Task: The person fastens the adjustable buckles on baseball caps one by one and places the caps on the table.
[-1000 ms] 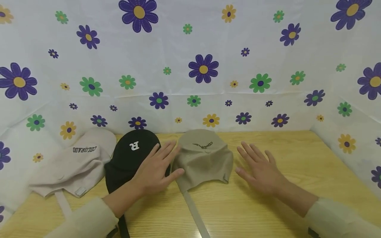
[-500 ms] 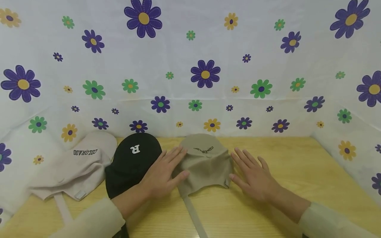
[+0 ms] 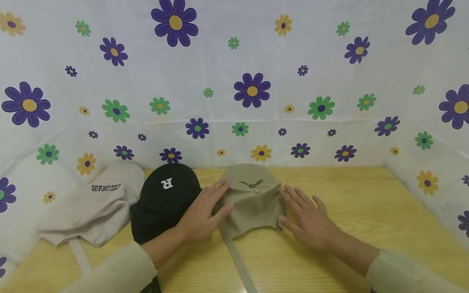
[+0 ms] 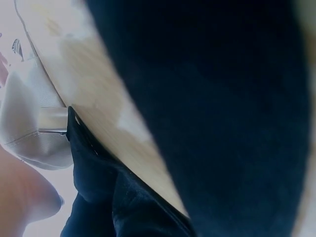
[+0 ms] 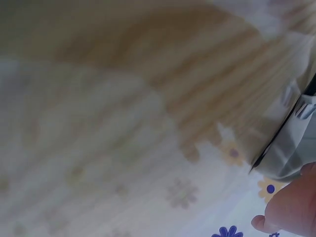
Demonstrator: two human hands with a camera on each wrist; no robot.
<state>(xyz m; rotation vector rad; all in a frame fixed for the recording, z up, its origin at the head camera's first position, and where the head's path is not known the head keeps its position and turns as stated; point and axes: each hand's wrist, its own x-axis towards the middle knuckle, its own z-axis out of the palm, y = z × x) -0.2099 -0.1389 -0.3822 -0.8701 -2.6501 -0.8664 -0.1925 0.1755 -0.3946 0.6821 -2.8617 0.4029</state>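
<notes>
A khaki cap (image 3: 253, 209) with dark lettering lies on the wooden table, its strap trailing toward the front. My left hand (image 3: 205, 213) has its fingers extended along the cap's left side, fingertips overlapping its edge. On the other side, my right hand (image 3: 309, 219) touches the right edge with straight fingers, thumb near the small tag. Between my left forearm and the pale cap sits a black cap (image 3: 165, 207) bearing a white letter R, partly hidden by that arm. In the right wrist view, part of the right hand (image 5: 294, 210) shows beside the khaki cap (image 5: 284, 158).
A pale pinkish cap (image 3: 84, 213) marked COLORADO lies at the far left, its strap (image 3: 79, 256) hanging forward. Behind the wooden table (image 3: 351, 191) stands a white flowered cloth (image 3: 205, 49), which also covers both sides. Bare tabletop extends right of my right hand.
Both hands have closed in on the khaki cap from its two sides; the right moved left until touching it. The head view has tilted slightly. The other caps stay in place.
</notes>
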